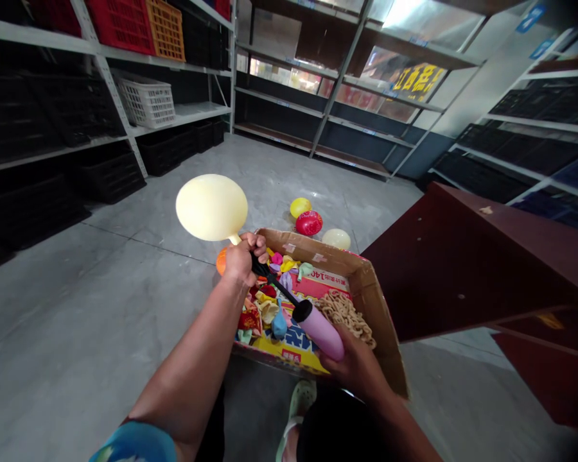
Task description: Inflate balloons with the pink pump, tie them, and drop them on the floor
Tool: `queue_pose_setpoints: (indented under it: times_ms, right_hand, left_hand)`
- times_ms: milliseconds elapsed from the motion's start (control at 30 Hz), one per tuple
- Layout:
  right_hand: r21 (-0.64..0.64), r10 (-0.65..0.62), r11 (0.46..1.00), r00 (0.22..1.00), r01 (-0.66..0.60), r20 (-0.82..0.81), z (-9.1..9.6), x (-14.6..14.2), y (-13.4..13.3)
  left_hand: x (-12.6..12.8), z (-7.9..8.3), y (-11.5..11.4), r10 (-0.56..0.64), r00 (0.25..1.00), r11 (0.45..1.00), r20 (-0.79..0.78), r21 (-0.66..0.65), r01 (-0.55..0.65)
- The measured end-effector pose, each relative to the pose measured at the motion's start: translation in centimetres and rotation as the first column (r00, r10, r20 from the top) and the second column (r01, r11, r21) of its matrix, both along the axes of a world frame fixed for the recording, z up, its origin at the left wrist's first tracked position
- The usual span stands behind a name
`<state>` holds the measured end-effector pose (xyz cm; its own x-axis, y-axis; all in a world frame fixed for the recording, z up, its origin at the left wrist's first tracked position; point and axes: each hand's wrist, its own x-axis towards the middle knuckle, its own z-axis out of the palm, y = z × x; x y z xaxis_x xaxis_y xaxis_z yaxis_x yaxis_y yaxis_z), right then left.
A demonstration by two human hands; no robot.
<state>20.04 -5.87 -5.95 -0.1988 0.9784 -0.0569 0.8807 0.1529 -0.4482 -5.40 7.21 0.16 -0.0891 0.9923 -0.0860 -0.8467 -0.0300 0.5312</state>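
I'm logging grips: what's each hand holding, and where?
Right hand: the pump, by its pink body. Left hand: cream balloon, by its neck, at the pump's black end.

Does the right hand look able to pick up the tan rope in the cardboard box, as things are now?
Probably not yet: the right hand is wrapped around the pink balloon pump. Otherwise the way looks free, since the tan rope lies close by with nothing seen on top.

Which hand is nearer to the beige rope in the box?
Right. The right hand, around the pink pump, is close by the rope; the left hand, holding the cream balloon, is farther off to the left.
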Motion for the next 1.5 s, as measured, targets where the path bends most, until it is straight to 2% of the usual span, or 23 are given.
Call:
queue_pose_setpoints:
  times_ms: [167,300,433,633,733,833,1067,1200,1333,1500]
  right_hand:
    - [0.024,-0.035,0.999,0.999,0.035,-0.005,0.9,-3.8,1.6]
    - [0.03,-0.051,0.998,0.998,0.052,-0.022,1.3,-4.9,2.1]
    - [0.025,0.008,1.0,0.999,-0.007,-0.048,1.1,-3.5,1.6]
    - [-0.024,0.049,0.998,0.998,-0.05,-0.046,-0.2,1.3,0.7]
    - [-0.021,0.048,0.999,0.998,-0.049,-0.031,-0.8,2.7,0.5]
    - [-0.009,0.018,1.0,1.0,-0.018,-0.006,-0.9,2.1,0.5]
    - [0.033,-0.01,0.999,1.0,0.009,0.022,0.2,-2.6,2.0]
    - [0.058,-0.034,0.998,0.999,0.035,-0.013,0.4,-4.1,2.7]
    - [0.068,0.018,0.998,0.999,-0.015,-0.047,0.3,-3.2,2.5]
    - [0.027,0.079,0.997,0.994,-0.077,-0.081,0.3,0.0,2.6]
  left_hand:
    - [2.1,-0.7,-0.5,-0.061,0.996,0.998,-0.068,0.001,0.061]
    - [2.6,-0.7,-0.7,-0.067,0.993,0.998,-0.093,-0.001,0.067]
    - [1.5,-0.4,-0.6,-0.067,0.995,0.997,-0.07,0.023,0.069]
    - [-1.4,0.1,0.2,0.026,1.0,0.999,-0.016,0.035,-0.025]
    - [-1.8,0.1,0.5,0.047,0.999,0.998,0.013,0.034,-0.047]
    - [-1.2,0.0,0.4,0.055,0.998,0.998,0.013,0.008,-0.055]
    - [1.7,-0.8,-0.4,-0.013,0.999,1.0,-0.046,0.022,0.014]
    - [2.7,-1.0,-0.6,-0.039,0.997,0.999,-0.064,-0.007,0.039]
    - [1.7,-0.7,-0.4,-0.047,0.998,0.999,-0.053,0.01,0.047]
    - [-1.4,0.2,0.3,0.049,0.999,0.998,-0.002,0.025,-0.049]
